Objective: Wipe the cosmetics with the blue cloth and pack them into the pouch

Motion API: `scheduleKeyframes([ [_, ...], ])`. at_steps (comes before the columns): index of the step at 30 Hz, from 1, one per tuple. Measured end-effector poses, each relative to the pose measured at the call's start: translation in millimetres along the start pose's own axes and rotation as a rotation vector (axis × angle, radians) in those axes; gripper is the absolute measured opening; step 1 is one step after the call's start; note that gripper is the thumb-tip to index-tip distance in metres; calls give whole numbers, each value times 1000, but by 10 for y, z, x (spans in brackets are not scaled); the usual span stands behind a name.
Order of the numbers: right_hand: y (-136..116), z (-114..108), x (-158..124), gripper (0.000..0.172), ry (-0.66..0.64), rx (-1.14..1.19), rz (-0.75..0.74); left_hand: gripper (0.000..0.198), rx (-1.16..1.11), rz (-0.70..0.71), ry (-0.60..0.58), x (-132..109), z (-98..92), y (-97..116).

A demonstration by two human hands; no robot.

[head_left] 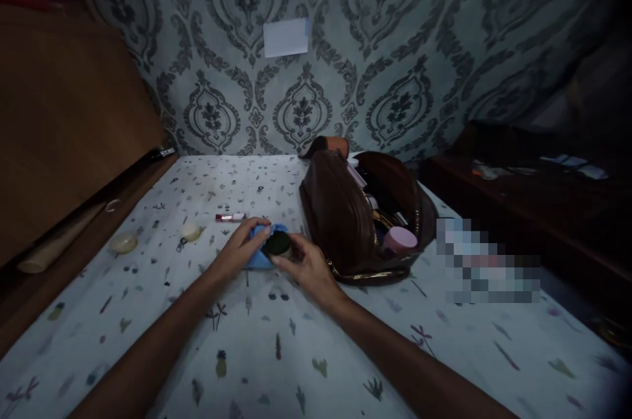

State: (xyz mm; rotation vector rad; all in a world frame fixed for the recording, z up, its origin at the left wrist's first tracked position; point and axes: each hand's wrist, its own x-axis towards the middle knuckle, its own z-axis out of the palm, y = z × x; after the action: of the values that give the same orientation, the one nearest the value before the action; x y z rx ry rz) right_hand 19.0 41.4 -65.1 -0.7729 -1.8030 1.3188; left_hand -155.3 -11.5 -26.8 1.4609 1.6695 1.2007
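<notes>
My left hand (245, 242) is closed on a crumpled blue cloth (257, 259), pressing it to the side of a small round jar. The jar (279, 244) has a dark top facing up, and my right hand (310, 269) grips its right side with thumb and fingers. Just right of my hands stands a brown leather toiletry bag (336, 208), unzipped, with a pink-lidded jar (400, 239) and several slim items inside. A small tube with a red end (230, 217) lies beyond my left hand.
A patterned white sheet (276, 353) covers the surface. Two pale round pots, a cream one (190, 231) and a yellowish one (123, 243), sit at the left. A wooden panel (74, 109) borders the left, dark furniture (494, 188) the right. A patterned wall (306, 103) rises behind.
</notes>
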Motion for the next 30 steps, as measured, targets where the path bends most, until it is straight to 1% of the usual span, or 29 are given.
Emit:
scheduleKeyframes([
  [1,-21,-3,-5,38,-13,24,2,38,-31,-34,-61,-8,-54,4],
  [3,-37,-2,-14,39,-12,54,8,61,-122,-86,-190,-12,-149,-24],
  [4,-31,2,-16,40,-6,64,13,71,-166,-103,-236,-4,-184,-54],
  [5,-18,7,-17,41,2,76,17,77,-203,-115,-258,9,-209,-91],
  [6,0,11,-17,42,10,91,19,79,-229,-121,-254,28,-224,-129],
  [8,39,17,-12,42,24,123,18,72,-252,-108,-216,74,-232,-193],
  [11,74,16,0,41,51,149,9,53,-250,-40,-140,128,-222,-215],
  [14,68,13,11,42,64,165,6,41,-188,3,-62,125,-199,-157],
  [18,24,9,10,42,37,213,17,32,-60,52,-44,28,-80,-44],
  [21,-6,2,-2,42,-37,250,60,29,31,138,-38,-65,61,30],
  [24,-7,4,-15,43,-89,269,85,29,78,202,-90,-120,154,68],
  [27,19,17,-25,45,-50,212,66,38,70,182,-139,-124,166,58],
  [30,50,34,-40,44,6,134,7,45,79,147,-154,-112,154,37],
])
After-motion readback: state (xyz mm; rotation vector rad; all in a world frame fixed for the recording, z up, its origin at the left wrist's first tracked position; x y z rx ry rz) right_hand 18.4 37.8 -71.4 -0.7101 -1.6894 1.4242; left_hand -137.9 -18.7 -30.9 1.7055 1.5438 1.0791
